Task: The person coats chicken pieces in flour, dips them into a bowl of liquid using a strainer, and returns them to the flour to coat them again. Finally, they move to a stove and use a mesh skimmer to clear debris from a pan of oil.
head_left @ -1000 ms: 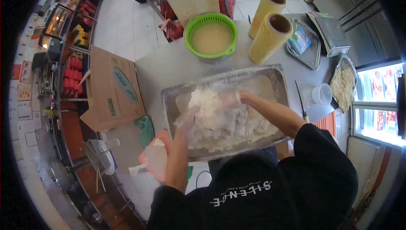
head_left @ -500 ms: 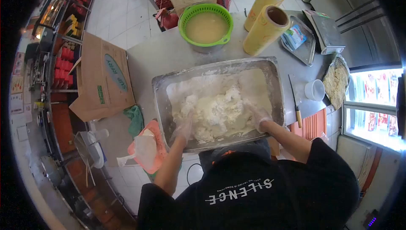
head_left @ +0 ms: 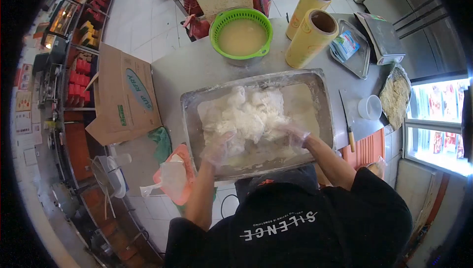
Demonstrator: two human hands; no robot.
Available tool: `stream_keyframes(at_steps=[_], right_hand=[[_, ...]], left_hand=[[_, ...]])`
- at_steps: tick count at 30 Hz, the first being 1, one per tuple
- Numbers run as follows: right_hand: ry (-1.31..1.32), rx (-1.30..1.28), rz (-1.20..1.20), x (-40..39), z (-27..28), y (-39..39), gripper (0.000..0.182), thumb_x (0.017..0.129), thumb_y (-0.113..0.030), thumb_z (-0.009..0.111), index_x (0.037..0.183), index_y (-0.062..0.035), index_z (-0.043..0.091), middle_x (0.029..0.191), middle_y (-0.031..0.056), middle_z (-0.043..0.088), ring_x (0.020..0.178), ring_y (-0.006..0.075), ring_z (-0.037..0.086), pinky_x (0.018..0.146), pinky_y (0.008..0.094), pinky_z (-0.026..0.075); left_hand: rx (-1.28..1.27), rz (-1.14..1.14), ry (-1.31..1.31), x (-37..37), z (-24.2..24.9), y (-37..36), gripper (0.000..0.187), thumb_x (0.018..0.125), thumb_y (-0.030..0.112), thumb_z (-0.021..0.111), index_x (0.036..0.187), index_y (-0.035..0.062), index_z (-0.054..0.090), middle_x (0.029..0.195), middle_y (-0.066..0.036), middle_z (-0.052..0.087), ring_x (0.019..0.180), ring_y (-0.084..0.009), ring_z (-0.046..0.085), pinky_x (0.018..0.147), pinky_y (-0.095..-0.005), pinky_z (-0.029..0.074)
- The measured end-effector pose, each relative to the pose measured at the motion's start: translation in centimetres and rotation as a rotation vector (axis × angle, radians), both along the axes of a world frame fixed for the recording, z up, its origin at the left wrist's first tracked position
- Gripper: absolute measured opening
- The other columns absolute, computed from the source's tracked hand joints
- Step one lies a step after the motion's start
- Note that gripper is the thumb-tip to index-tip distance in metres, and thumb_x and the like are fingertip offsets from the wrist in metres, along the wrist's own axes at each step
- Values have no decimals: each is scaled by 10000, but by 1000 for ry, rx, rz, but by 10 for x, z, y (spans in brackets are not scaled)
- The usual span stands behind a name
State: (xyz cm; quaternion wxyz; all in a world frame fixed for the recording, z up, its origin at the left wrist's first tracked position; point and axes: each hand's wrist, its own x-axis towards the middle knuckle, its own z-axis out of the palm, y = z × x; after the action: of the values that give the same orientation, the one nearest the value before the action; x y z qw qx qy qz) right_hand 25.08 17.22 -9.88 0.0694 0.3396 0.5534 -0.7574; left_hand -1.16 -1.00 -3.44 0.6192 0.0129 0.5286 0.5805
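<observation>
A large metal tray (head_left: pixel 185 120) in front of me holds loose white flour (head_left: pixel 301 101) and a heap of flour-coated pieces (head_left: pixel 253 115); what lies under the coating cannot be made out. My left hand (head_left: pixel 218 149), in a clear plastic glove, cups the near left side of the heap. From the right, my right hand (head_left: pixel 294 135), gloved the same way, has its fingers in the coated pieces. Both hands hold the heap between them, and their fingertips are partly hidden by flour.
Behind the tray stands a green colander (head_left: pixel 268 46) with cloudy liquid, beside two film rolls (head_left: pixel 310 39). A knife (head_left: pixel 346 115), a white cup (head_left: pixel 369 107) and a bowl of crumbs (head_left: pixel 395 98) are right. A cardboard box (head_left: pixel 125 95) and pink container (head_left: pixel 183 189) are left.
The coated pieces have been gathered up and pushed farther back and left into a taller heap. My right hand has moved inward, and the left has shifted slightly right.
</observation>
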Motion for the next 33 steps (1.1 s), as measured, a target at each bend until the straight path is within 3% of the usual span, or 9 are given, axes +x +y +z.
stream_keyframes(at_steps=[4,7,11,15,19,22,29,32,33], right_hand=[[-25,63,-275,4,64,37,548,891,-307,701,1340,-33,550,1279,63,604,1153,152,561,927,307,483],[-348,246,-465,10,20,86,532,910,-299,699,1337,-23,540,1228,48,640,1127,162,591,964,306,469],[-82,125,-633,-28,-43,99,539,923,-283,659,1383,-51,503,1321,64,570,1220,180,517,1035,334,406],[156,-341,-479,-80,-12,73,550,936,-267,620,1430,-78,466,1415,81,501,1314,198,444,1107,361,342],[-38,-689,-462,-132,56,61,581,939,-297,603,1463,-104,444,1480,91,456,1378,211,396,1156,380,303],[-2,-235,-35,-133,-6,67,702,881,-491,644,1431,-95,460,1402,68,526,1259,223,511,1015,380,463],[54,984,863,-82,93,29,708,766,-418,771,1372,-119,559,1422,173,492,1343,333,433,1141,446,323],[401,1009,696,-15,60,35,705,775,-422,760,1394,-167,540,1454,187,446,1314,357,451,1123,467,342],[236,766,470,13,51,35,690,800,-441,736,1406,-185,528,1470,197,418,1319,358,441,1132,472,324]], left_hand=[[-43,-284,668,-3,49,24,431,854,185,731,1222,15,586,1106,-86,662,944,-213,645,801,-387,533],[-215,69,1146,-23,-24,13,512,829,284,756,1213,-8,582,1071,-134,670,943,-261,646,793,-402,520],[-695,-82,1030,-24,6,49,681,816,440,731,1259,-39,537,1114,-197,654,999,-324,640,884,-401,493],[-851,-105,856,-27,-64,77,766,887,552,602,1370,-29,470,1273,-183,595,1183,-301,562,1026,-374,422],[27,20,334,-23,-114,67,657,984,499,472,1430,18,436,1381,-121,534,1286,-249,487,1092,-363,372],[-14,33,20,-31,-48,83,527,1017,334,467,1446,34,407,1360,-89,550,1242,-223,527,1053,-361,417],[163,-82,-16,-55,-105,-85,445,961,394,573,1242,49,581,1207,-68,600,1107,-213,573,989,-377,434],[-281,67,302,-24,-71,-83,461,932,433,596,1195,55,603,1175,-74,604,1087,-233,571,971,-378,432],[-375,58,402,-20,-80,-86,487,924,455,599,1206,58,601,1184,-79,604,1092,-243,569,980,-372,425]])
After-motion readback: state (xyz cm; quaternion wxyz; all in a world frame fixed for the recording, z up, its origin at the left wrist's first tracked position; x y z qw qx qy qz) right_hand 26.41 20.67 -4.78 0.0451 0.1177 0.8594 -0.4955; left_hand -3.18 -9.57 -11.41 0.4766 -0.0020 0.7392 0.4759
